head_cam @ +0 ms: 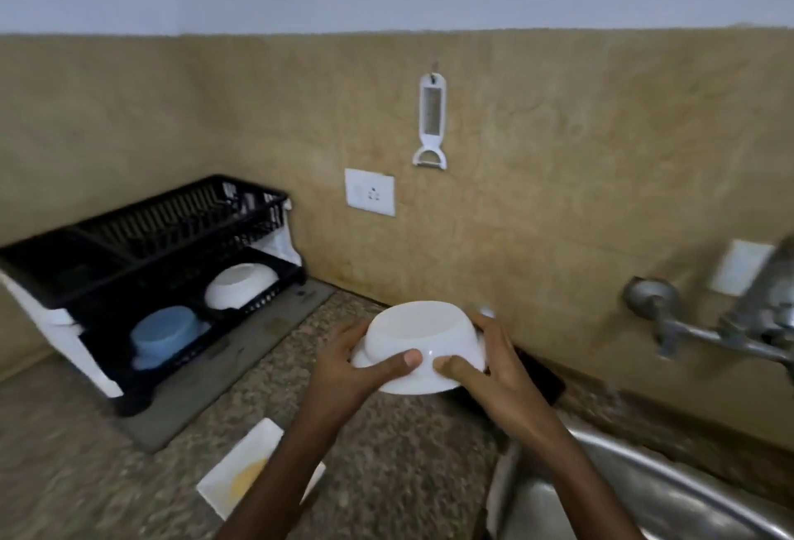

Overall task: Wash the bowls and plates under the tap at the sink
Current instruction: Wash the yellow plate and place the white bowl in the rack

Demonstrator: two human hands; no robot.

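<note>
Left hand (343, 367) and right hand (485, 367) both grip an upside-down white bowl (423, 331) sitting on a white plate (412, 385). Thumbs press the bowl's near wall and fingers wrap round the sides, held over the counter (386, 453) just left of the sink (644, 492). Tap (709, 324) is far right; dish rack (129, 247) far left holds a second white bowl (238, 284) and a blue bowl (165, 331), and a stained square dish (240, 466) lies near.

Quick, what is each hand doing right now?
Left hand: holds the upturned white bowl and the white plate under it.
Right hand: holds the same bowl and plate from the other side.
</note>
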